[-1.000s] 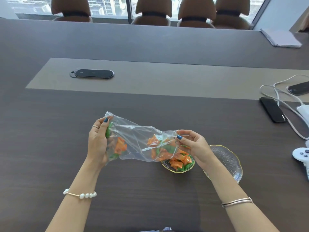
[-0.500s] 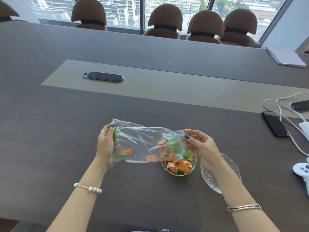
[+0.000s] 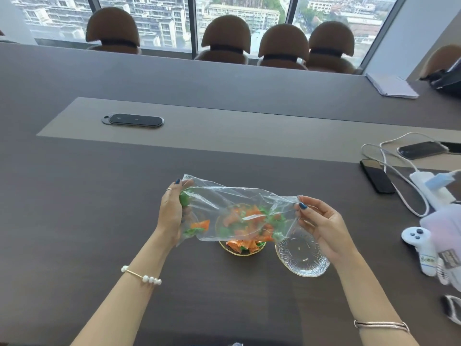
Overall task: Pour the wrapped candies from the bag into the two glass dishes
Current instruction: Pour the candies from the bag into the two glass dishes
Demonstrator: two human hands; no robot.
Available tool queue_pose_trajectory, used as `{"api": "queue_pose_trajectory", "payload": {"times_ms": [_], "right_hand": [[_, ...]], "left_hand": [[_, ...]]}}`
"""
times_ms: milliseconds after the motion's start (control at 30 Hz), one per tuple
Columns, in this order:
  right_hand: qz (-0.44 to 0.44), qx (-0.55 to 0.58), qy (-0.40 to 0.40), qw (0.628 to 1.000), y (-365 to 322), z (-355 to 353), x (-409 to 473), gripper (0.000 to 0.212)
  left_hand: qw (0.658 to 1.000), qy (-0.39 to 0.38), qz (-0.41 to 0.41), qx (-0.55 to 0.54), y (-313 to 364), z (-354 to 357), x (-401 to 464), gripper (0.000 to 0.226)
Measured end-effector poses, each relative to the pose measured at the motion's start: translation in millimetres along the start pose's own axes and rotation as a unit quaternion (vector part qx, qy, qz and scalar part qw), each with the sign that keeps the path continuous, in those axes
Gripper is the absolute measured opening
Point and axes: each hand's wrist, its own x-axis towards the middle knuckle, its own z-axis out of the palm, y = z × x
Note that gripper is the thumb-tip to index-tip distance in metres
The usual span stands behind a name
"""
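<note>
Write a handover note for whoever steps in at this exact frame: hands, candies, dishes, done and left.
Left hand grips the closed end of the clear bag; right hand pinches its open end. A few candies remain inside the bag.
Done: left dish holds orange and green candies.
Left: right dish is empty; tip the remaining candies into it.

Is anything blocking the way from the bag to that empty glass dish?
Nothing visible. The empty dish sits bare beside the filled dish, just under the bag mouth held by the right hand.
</note>
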Motion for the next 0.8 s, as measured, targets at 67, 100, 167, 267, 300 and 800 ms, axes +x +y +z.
{"api": "queue_pose_trajectory", "payload": {"times_ms": [67,100,167,267,300,800], "right_hand": [[0.003,0.006,0.023,1.0,-3.1,-20.3,-6.4,0.079],[0.004,0.01,0.035,0.999,-4.1,-30.9,-10.1,0.08],[0.005,0.018,0.058,0.998,-5.6,-53.0,-17.1,0.075],[0.027,0.028,0.086,0.996,-2.9,-88.5,-23.8,0.025],[0.033,0.028,0.102,0.994,-0.3,-99.5,-25.0,0.014],[0.09,-0.038,0.169,0.981,46.2,-165.5,10.4,0.016]], "left_hand": [[1.0,-0.018,-0.024,-0.005,-5.4,20.4,-8.6,0.032],[0.999,-0.023,-0.037,-0.007,-9.1,29.6,-12.3,0.032],[0.997,-0.041,-0.059,-0.001,-17.6,48.7,-17.9,0.034],[0.993,-0.085,-0.076,0.019,-34.8,77.7,-23.9,0.033],[0.992,-0.095,-0.077,0.025,-40.8,87.3,-26.2,0.031],[0.956,-0.153,-0.026,0.249,-84.2,110.8,-21.6,0.029]]}}
